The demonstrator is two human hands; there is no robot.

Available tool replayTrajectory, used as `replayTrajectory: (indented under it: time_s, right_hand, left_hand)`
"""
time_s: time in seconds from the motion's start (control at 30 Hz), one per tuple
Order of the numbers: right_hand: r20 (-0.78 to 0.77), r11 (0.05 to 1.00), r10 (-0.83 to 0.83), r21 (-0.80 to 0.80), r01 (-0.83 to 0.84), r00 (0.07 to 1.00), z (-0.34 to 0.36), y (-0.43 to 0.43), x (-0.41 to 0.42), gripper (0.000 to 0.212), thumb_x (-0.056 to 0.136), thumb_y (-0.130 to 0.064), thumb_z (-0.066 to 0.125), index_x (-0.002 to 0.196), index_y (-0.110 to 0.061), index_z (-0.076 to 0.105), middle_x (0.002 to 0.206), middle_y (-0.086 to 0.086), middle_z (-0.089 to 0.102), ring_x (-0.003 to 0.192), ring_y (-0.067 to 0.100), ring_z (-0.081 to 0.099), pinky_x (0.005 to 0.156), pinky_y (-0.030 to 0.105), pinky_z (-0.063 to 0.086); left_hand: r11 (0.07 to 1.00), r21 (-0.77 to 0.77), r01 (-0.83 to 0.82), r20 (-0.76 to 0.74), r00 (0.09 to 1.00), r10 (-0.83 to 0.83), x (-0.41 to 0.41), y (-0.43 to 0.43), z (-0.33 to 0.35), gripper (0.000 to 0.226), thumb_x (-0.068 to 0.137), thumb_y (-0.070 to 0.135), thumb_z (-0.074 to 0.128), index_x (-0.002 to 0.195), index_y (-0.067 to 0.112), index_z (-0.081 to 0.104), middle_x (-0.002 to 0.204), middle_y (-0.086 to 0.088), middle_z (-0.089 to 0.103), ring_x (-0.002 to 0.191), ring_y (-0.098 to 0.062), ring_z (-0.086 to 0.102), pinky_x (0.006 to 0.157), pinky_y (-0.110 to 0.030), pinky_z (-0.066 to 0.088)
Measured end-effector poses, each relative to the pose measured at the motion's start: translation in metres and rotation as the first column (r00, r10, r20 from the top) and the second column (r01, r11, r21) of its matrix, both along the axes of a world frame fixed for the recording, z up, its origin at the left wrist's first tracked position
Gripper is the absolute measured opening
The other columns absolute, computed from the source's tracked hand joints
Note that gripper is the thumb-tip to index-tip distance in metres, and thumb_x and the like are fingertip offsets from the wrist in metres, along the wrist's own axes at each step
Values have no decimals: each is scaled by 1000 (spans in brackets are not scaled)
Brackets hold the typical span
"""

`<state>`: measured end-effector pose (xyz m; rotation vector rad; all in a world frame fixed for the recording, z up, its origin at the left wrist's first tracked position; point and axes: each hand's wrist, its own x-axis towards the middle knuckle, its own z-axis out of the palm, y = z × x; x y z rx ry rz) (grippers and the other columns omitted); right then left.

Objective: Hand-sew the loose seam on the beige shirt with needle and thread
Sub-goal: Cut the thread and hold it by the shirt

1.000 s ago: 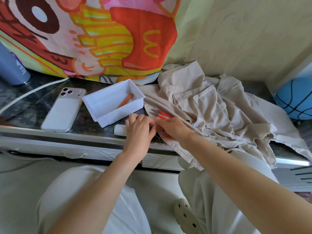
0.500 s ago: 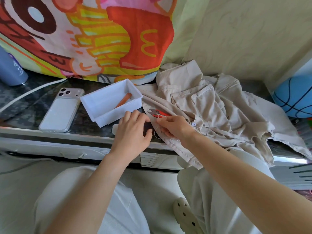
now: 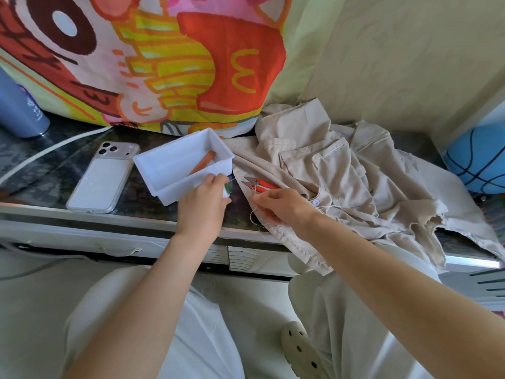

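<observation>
- Evidently my left hand (image 3: pixel 202 206) gripped the spool (image 3: pixel 226 190); my right hand (image 3: pixel 278 209) pinched the thread (image 3: pixel 254 217).
- Slack thread could have snagged on the scissors (image 3: pixel 259 184).

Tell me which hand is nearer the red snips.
Right. The right hand lies just on the near side of the snips, pinching thread. The left hand is further left, at the tray's front corner, gripping a small white spool.

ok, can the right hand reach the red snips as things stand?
Probably yes. The red snips lie uncovered on the shirt, just beyond the right hand, with nothing between. But that hand pinches thread, so it may need to drop that first.
</observation>
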<state>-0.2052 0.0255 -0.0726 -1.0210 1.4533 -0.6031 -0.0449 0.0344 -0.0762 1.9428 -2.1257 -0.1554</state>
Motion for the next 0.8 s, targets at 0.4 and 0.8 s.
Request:
replayTrajectory:
  time_s: [0.4,0.8]
  right_hand:
    - [26,991,37,-127,-33,999,6,9,-12,21,94,-16,59,73,-14,60,57,-3,57,61,13,53,45,8,38]
    - [18,977,102,-192,-96,995,8,14,-31,17,93,-18,60,82,-6,66,78,11,68,60,8,62,61,18,46]
  left_hand:
    - [998,-49,-42,-415,910,18,-27,-2,-1,18,96,20,51,105,14,65,107,-1,62,93,-18,58,71,-28,44]
    - [939,316,138,-871,434,230,-51,16,24,13,90,13,60,90,18,72,76,11,66,55,10,52,51,-5,36]
